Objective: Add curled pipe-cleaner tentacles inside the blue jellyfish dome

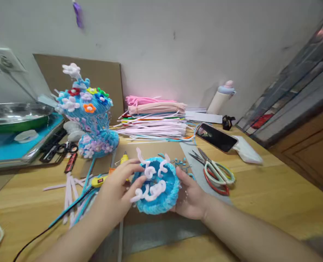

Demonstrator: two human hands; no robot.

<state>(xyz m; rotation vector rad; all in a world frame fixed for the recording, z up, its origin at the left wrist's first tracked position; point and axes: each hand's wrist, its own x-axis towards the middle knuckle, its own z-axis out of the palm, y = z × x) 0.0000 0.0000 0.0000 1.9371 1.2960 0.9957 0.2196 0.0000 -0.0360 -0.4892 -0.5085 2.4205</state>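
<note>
A round blue fuzzy piece (157,203) with a braided rim is held up above the cardboard at the centre, its hollow side facing me. Curled pale pink strips (153,191) lie across its inside, and some stick out over the rim. My left hand (123,182) grips its left edge, with fingers reaching over the curls. On the right edge, my right hand (190,196) supports it, its fingers partly hidden behind. A yellow glue gun (98,181) lies left of my left hand, its black cord running to the lower left.
A blue flower-covered craft (96,116) stands at the back left, near a metal bowl (16,116). Stacked fuzzy stems (156,125) lie behind my hands. To the right are scissors (218,173), a phone (216,137), a white packet (248,150) and a bottle (218,100).
</note>
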